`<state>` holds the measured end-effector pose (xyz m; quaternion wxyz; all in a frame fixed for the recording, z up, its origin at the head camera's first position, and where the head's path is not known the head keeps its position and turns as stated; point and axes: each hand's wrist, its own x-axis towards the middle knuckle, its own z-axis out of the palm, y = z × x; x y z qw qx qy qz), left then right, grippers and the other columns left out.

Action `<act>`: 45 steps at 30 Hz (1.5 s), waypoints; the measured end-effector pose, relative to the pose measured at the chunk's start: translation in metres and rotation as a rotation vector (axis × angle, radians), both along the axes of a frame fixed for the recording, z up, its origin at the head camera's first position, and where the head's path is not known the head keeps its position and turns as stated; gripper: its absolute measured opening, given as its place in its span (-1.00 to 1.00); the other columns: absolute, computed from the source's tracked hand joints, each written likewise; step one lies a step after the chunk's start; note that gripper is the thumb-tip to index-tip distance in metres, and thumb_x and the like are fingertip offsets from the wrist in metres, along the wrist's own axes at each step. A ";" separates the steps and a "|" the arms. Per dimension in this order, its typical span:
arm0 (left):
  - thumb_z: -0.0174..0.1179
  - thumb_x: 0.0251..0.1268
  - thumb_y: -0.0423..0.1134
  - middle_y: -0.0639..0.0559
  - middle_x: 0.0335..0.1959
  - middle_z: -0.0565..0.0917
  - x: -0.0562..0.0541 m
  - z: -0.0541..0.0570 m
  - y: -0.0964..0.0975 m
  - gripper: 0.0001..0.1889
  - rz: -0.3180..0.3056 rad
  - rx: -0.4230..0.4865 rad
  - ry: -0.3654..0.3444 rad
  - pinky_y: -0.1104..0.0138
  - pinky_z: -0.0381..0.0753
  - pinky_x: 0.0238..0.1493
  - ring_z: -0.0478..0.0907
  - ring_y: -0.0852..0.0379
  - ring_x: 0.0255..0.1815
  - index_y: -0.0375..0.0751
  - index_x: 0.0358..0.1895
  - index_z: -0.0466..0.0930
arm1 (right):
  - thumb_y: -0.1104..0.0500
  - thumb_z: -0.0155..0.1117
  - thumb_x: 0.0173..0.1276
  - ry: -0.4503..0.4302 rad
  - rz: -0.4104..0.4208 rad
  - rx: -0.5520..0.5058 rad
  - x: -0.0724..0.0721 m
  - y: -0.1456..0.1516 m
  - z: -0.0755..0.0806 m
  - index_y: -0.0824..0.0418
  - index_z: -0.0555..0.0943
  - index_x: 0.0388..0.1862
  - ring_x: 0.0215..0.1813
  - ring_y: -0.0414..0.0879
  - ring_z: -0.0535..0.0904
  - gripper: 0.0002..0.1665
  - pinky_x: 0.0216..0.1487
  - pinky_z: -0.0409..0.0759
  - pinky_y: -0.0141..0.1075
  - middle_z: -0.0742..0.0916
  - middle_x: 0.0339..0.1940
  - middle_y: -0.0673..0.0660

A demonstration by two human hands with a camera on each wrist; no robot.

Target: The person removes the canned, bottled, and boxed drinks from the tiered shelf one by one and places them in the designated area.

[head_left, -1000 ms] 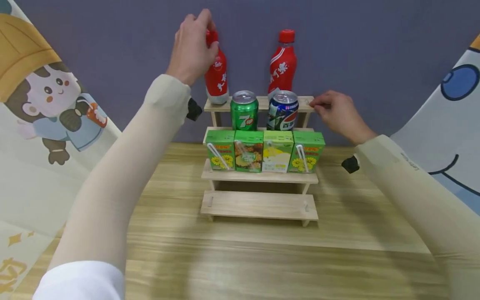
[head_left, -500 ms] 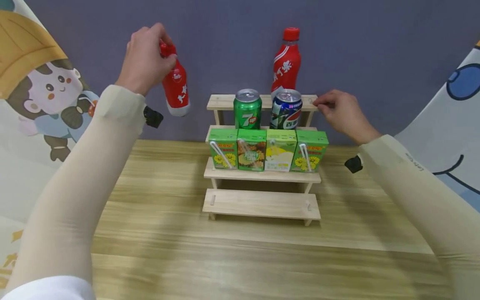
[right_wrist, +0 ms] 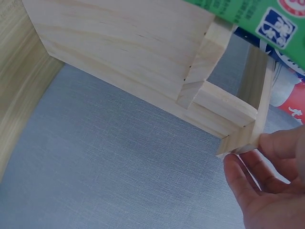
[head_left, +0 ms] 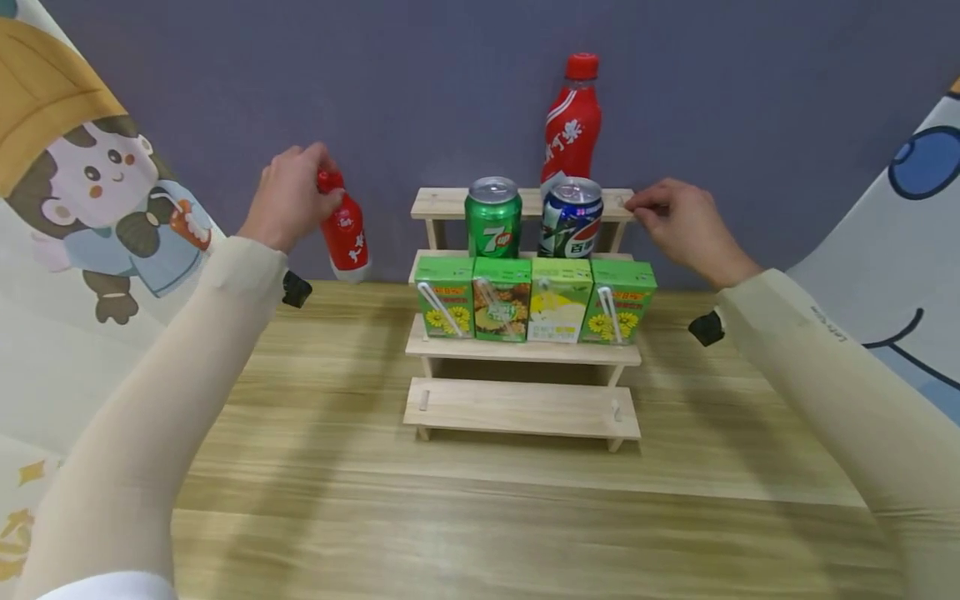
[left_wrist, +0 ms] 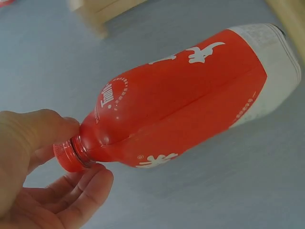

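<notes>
My left hand [head_left: 288,196] grips a red-labelled plastic bottle [head_left: 347,229] by its red cap and neck, left of a stepped wooden rack [head_left: 521,408]. The left wrist view shows thumb and fingers round the cap of the bottle [left_wrist: 181,100], which hangs slightly tilted. At the rack's top right end, my right hand [head_left: 682,225] pinches the end of the top shelf board [right_wrist: 243,138] between thumb and fingers. A second red bottle [head_left: 572,129] stands on the top shelf, its base hidden behind a blue Pepsi can [head_left: 572,221].
Beside the Pepsi can stands a green 7up can [head_left: 493,221]. Several green drink cartons [head_left: 501,300] line the shelf below. The rack stands on a wood-grain table [head_left: 480,517] against a grey-blue wall [head_left: 465,83]. Printed cloths hang at both sides.
My left hand has lifted the bottle off the top shelf, carried it left, then lowered it beside the rack. My right hand keeps its place at the shelf end.
</notes>
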<state>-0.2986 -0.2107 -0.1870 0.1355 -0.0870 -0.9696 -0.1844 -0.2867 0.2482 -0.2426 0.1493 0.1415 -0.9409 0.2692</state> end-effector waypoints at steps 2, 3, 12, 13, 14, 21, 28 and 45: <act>0.14 0.29 -0.35 -0.32 -0.03 0.41 -0.003 -0.013 -0.002 -0.69 -0.024 -0.006 -0.007 -0.03 0.53 -0.10 0.37 -0.25 0.00 -0.38 0.05 0.41 | 0.29 0.02 0.45 0.001 0.003 0.001 0.000 0.000 0.001 0.36 0.59 0.05 0.06 0.15 0.47 -0.70 0.05 0.45 0.04 0.54 0.04 0.26; 0.15 0.28 -0.36 -0.31 -0.05 0.42 -0.005 -0.019 -0.003 -0.70 -0.035 -0.006 -0.013 -0.03 0.53 -0.11 0.38 -0.25 -0.02 -0.38 0.04 0.41 | 0.29 0.02 0.45 0.000 0.004 0.000 0.000 0.000 0.001 0.36 0.59 0.05 0.05 0.15 0.47 -0.70 0.05 0.45 0.04 0.54 0.04 0.26; 0.17 0.24 -0.40 -0.31 -0.08 0.43 -0.023 -0.064 -0.001 -0.71 -0.080 0.005 -0.055 -0.04 0.53 -0.11 0.41 -0.27 -0.07 -0.40 -0.01 0.41 | 0.29 0.03 0.44 -0.002 0.004 0.002 0.001 -0.001 0.002 0.36 0.59 0.05 0.04 0.14 0.48 -0.70 0.04 0.46 0.03 0.55 0.04 0.25; 0.17 0.23 -0.41 -0.31 -0.09 0.43 -0.024 -0.068 0.000 -0.71 -0.080 0.001 -0.058 -0.03 0.53 -0.12 0.41 -0.27 -0.08 -0.40 -0.01 0.40 | 0.29 0.03 0.44 -0.004 0.003 0.002 0.002 -0.001 0.002 0.35 0.59 0.05 0.04 0.14 0.48 -0.70 0.04 0.46 0.02 0.55 0.04 0.25; 0.17 0.23 -0.41 -0.31 -0.09 0.43 -0.026 -0.071 0.001 -0.71 -0.080 -0.003 -0.061 -0.03 0.54 -0.12 0.41 -0.27 -0.08 -0.40 -0.01 0.40 | 0.29 0.03 0.45 -0.005 0.002 0.002 0.002 -0.001 0.002 0.35 0.59 0.06 0.04 0.14 0.48 -0.70 0.04 0.46 0.02 0.56 0.04 0.25; 0.15 0.23 -0.43 -0.27 -0.09 0.42 -0.035 -0.092 0.010 -0.72 -0.086 -0.012 -0.091 0.02 0.57 -0.17 0.42 -0.24 -0.10 -0.36 0.00 0.39 | 0.27 0.02 0.45 -0.019 -0.010 0.001 0.001 0.000 0.004 0.34 0.59 0.07 0.05 0.14 0.48 -0.69 0.03 0.47 0.02 0.56 0.06 0.25; 0.16 0.24 -0.43 -0.25 -0.07 0.41 -0.042 -0.104 0.017 -0.71 -0.085 0.008 -0.109 0.06 0.58 -0.16 0.43 -0.21 -0.09 -0.35 0.01 0.39 | 0.27 0.04 0.45 -0.022 -0.021 -0.003 0.001 -0.001 0.004 0.33 0.60 0.06 0.04 0.13 0.49 -0.69 0.01 0.47 0.00 0.57 0.07 0.24; 0.20 0.23 -0.38 -0.25 -0.10 0.46 -0.046 -0.110 0.024 -0.73 -0.126 -0.036 -0.045 0.01 0.54 -0.16 0.44 -0.21 -0.09 -0.30 -0.03 0.42 | 0.23 0.02 0.46 -0.035 -0.026 -0.016 0.003 -0.002 0.004 0.31 0.60 0.07 0.06 0.14 0.49 -0.68 0.04 0.46 0.01 0.56 0.08 0.24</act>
